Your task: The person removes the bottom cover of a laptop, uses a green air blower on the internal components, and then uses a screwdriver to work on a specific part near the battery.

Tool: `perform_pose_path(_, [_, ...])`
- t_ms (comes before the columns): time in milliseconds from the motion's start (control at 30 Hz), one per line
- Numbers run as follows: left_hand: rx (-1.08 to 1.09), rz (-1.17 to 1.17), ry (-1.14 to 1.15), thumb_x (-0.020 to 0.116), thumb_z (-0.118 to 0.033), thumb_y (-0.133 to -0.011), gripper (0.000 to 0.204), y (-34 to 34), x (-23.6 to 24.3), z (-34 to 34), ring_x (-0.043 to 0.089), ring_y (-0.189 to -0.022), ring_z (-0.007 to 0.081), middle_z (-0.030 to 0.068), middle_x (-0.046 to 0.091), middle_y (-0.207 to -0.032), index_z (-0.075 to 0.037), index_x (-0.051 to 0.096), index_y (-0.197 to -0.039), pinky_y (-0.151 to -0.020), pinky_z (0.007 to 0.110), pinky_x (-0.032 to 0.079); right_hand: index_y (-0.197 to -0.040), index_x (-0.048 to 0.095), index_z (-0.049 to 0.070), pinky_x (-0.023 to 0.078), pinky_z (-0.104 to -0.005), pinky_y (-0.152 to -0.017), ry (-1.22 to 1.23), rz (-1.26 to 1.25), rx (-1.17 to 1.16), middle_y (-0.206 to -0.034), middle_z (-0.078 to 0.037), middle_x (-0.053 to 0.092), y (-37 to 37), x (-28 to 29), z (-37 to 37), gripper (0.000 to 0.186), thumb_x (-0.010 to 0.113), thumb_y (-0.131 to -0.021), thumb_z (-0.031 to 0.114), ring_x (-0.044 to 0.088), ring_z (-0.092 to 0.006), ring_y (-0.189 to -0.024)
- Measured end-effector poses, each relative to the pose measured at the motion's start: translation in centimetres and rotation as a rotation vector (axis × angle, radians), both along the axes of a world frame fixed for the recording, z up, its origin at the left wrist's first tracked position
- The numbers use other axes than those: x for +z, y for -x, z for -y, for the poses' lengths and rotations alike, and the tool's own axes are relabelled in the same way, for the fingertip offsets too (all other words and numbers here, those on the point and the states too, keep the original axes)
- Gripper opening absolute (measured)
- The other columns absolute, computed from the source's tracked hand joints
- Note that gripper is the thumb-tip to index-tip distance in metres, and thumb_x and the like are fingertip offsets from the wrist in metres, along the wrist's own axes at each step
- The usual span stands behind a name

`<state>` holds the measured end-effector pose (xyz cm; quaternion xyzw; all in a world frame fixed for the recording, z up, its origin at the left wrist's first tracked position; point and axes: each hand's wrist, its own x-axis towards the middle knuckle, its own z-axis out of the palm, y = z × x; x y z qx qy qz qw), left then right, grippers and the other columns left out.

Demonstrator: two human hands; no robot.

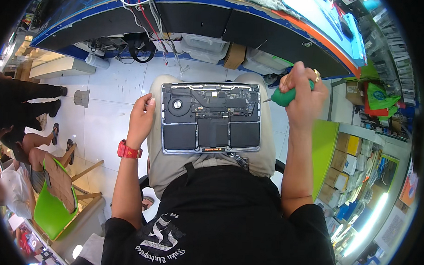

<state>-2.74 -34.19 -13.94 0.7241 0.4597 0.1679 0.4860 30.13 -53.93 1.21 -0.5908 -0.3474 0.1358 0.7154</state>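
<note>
An opened laptop base [213,134] lies across my lap, its bottom cover off. Its round fan [177,104], dark circuit board and black battery cells are exposed. Beside its left edge, my left hand [141,113] rests at my thigh with the fingers partly extended, holding nothing that I can see. My right hand [303,96] is raised just off the laptop's right side, slightly blurred. Its fingers wrap around a green bulb-shaped dust blower [283,97], whose thin pointed nozzle faces left toward the laptop without touching it.
Ahead runs a dark workbench [192,19] with hanging wires [155,27]. Clear plastic bins [203,48] and a cardboard box [234,56] sit beneath it. A green chair [55,216] and other people are at left; a lit display case [359,193] stands at right.
</note>
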Motion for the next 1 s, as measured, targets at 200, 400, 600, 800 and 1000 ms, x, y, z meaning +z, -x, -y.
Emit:
perform_pose_path(200, [-0.302, -0.165, -0.113, 0.085, -0.029, -0.084, 0.087, 0.3, 1.6, 0.2, 0.052, -0.120, 0.0333, 0.0217, 0.051, -0.128, 0.006, 0.042, -0.151, -0.108, 0.041, 0.044, -0.080, 0.066, 0.001, 0.045, -0.0288, -0.058, -0.073, -0.086, -0.003, -0.068, -0.003, 0.061, 1.0, -0.5, -2.0, 0.033, 0.065, -0.106, 0.021, 0.059, -0.0110, -0.062])
perform_pose_path(400, [-0.419, -0.250, -0.106, 0.096, -0.027, -0.070, 0.118, 1.6, 3.4, 1.8, 0.037, -0.138, 0.0449, 0.0273, 0.038, -0.147, 0.007, 0.026, -0.158, -0.121, 0.049, 0.031, -0.080, 0.065, 0.001, 0.044, -0.0273, -0.056, -0.121, 0.006, 0.186, -0.069, -0.003, 0.062, 3.4, 1.1, -5.5, 0.036, 0.064, -0.107, 0.024, 0.058, -0.0098, -0.061])
perform_pose_path(600, [-0.433, -0.224, -0.147, 0.097, -0.026, -0.068, 0.119, 1.9, 2.8, 1.8, 0.036, -0.139, 0.0470, 0.0286, 0.036, -0.149, 0.006, 0.026, -0.158, -0.120, 0.051, 0.032, -0.079, 0.063, 0.000, 0.043, -0.0260, -0.056, -0.133, 0.200, 0.197, -0.065, -0.002, 0.060, 4.7, 1.5, -7.9, 0.040, 0.065, -0.107, 0.029, 0.057, -0.0091, -0.059])
perform_pose_path(800, [-0.414, -0.277, -0.118, 0.097, -0.026, -0.069, 0.118, 1.9, 3.1, 2.0, 0.037, -0.139, 0.0475, 0.0269, 0.036, -0.150, 0.004, 0.027, -0.159, -0.120, 0.051, 0.033, -0.079, 0.065, 0.000, 0.043, -0.0263, -0.055, 0.029, 0.107, 0.124, -0.064, -0.002, 0.060, 4.0, -0.6, -6.3, 0.044, 0.066, -0.106, 0.035, 0.055, -0.0084, -0.058])
perform_pose_path(1000, [-0.410, -0.258, -0.142, 0.096, -0.023, -0.069, 0.115, 1.9, 3.3, 2.3, 0.037, -0.140, 0.0472, 0.0270, 0.035, -0.151, 0.004, 0.028, -0.158, -0.119, 0.052, 0.034, -0.075, 0.065, 0.001, 0.042, -0.0275, -0.054, 0.089, 0.054, 0.082, -0.061, -0.001, 0.057, 3.3, -2.6, -5.7, 0.050, 0.066, -0.105, 0.041, 0.053, -0.0083, -0.056])
